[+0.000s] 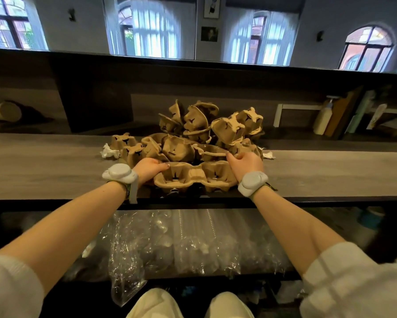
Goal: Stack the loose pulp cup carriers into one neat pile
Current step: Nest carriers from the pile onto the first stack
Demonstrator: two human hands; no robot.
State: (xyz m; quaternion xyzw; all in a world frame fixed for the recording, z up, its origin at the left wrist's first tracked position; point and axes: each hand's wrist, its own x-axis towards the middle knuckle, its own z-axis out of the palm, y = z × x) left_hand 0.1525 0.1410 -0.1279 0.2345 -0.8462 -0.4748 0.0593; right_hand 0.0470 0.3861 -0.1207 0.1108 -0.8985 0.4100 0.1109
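A brown two-cup pulp carrier (194, 176) lies near the front edge of the wooden counter (43, 166). My left hand (148, 168) grips its left end. At its right end my right hand (245, 162) is closed on the rim. Behind it a jumbled heap of loose pulp carriers (206, 131) rises in the counter's middle, some upside down, some tilted on edge. Two more carriers (128, 145) sit at the heap's left side.
Crumpled white paper scraps (109, 152) lie left of the heap, another scrap (269, 155) to its right. Clear plastic bags of cups (170, 239) fill the shelf under the counter. A pump bottle (323, 118) and boards stand back right; paper cups (7, 113) lie back left.
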